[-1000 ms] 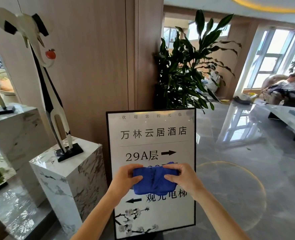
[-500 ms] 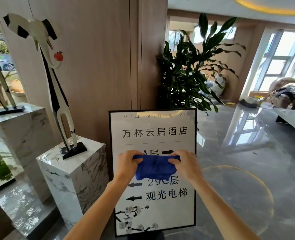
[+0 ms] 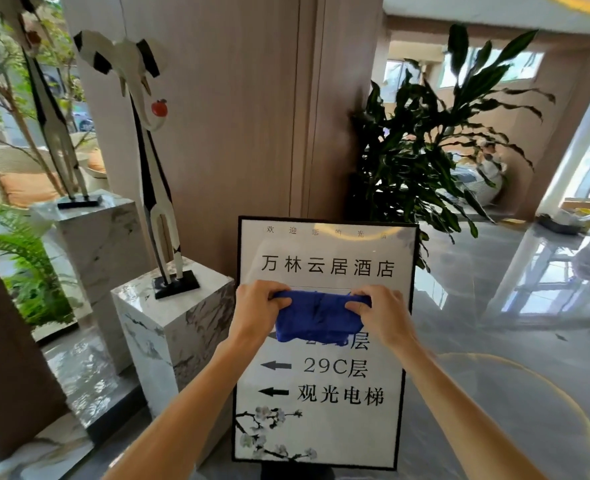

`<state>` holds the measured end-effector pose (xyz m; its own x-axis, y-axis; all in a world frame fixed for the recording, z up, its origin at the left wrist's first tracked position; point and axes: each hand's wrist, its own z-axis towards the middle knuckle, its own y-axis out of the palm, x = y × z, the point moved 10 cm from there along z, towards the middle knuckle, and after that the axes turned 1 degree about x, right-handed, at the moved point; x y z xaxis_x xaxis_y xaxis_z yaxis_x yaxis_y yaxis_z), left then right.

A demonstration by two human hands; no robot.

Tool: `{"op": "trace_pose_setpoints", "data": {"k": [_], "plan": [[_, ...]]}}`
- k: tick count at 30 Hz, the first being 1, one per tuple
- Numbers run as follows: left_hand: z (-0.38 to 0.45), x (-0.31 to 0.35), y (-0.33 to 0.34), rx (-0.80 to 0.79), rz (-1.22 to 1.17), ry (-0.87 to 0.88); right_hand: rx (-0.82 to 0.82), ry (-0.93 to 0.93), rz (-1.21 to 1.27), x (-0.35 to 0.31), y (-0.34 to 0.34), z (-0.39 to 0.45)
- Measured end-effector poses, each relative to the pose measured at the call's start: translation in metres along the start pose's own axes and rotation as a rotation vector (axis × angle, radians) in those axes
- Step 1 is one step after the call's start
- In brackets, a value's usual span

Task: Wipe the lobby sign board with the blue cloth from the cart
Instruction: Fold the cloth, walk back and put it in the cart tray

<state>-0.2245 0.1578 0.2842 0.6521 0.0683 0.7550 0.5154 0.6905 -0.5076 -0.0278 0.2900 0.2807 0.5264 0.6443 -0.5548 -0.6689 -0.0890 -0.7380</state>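
Note:
A black-framed white sign board [image 3: 324, 244] with black lettering and arrows stands upright in front of me on the floor. The folded blue cloth [image 3: 316, 318] is held flat in front of the board's middle, covering part of the text. My left hand [image 3: 255, 315] grips the cloth's left end and my right hand [image 3: 383, 315] grips its right end. Whether the cloth touches the glass cannot be told.
A marble pedestal [image 3: 169, 327] with a tall black-and-white crane sculpture [image 3: 148, 140] stands close on the board's left; a second pedestal [image 3: 96, 233] is behind it. A large potted plant [image 3: 435, 157] rises behind the board on the right. Glossy grey floor [image 3: 511, 341] spreads to the right.
Both hands have lifted the cloth up the board, from over its lower-middle lines to just under the heading. The view has shifted, bringing the sculptures more into frame.

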Motion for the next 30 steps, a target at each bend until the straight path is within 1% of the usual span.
{"op": "trace_pose_setpoints", "data": {"k": [6, 12, 19, 24, 30], "plan": [[-0.013, -0.017, -0.025, 0.076, 0.044, -0.082, -0.128, -0.057, -0.036, -0.016, 0.034, 0.017], [-0.046, -0.041, -0.065, 0.166, 0.136, -0.175, -0.196, -0.141, 0.079, -0.050, 0.065, 0.013], [-0.102, -0.065, -0.130, 0.250, 0.198, -0.317, -0.290, -0.332, 0.186, -0.119, 0.100, -0.012], [-0.151, -0.069, -0.185, 0.349, 0.230, -0.337, -0.312, -0.426, 0.247, -0.176, 0.122, -0.040], [-0.229, -0.083, -0.250, 0.455, 0.237, -0.409, -0.394, -0.542, 0.275, -0.244, 0.151, -0.098]]}}
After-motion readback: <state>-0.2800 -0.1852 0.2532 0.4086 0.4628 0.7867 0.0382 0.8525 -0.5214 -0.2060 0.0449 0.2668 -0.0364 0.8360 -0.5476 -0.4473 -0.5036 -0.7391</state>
